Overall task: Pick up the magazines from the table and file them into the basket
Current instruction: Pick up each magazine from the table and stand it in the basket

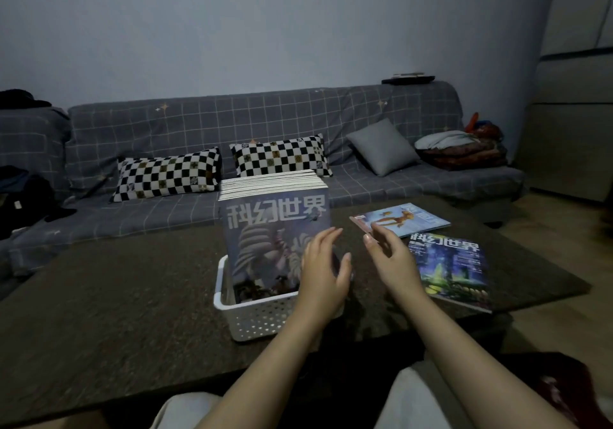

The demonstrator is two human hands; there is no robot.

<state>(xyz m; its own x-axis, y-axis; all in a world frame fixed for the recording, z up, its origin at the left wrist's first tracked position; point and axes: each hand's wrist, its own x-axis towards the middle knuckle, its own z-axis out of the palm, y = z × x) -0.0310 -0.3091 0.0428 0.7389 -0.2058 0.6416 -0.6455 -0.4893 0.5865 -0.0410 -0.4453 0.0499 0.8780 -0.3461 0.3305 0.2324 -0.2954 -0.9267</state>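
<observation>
A white perforated basket stands on the dark table, packed with several upright magazines. The front one has a grey-blue cover with large white characters. My left hand is at that cover's right edge above the basket's right end, fingers straight and relaxed. My right hand hovers just right of it with loose fingers and nothing clearly held. Two magazines lie flat to the right: a light-blue one farther back and a dark-blue one beside my right wrist. A pinkish strip shows by my right fingertips; I cannot tell if they touch it.
Behind the table runs a grey checked sofa with two black-and-white chequered cushions, a grey cushion and a heap of cloth. The table's near edge lies over my knees.
</observation>
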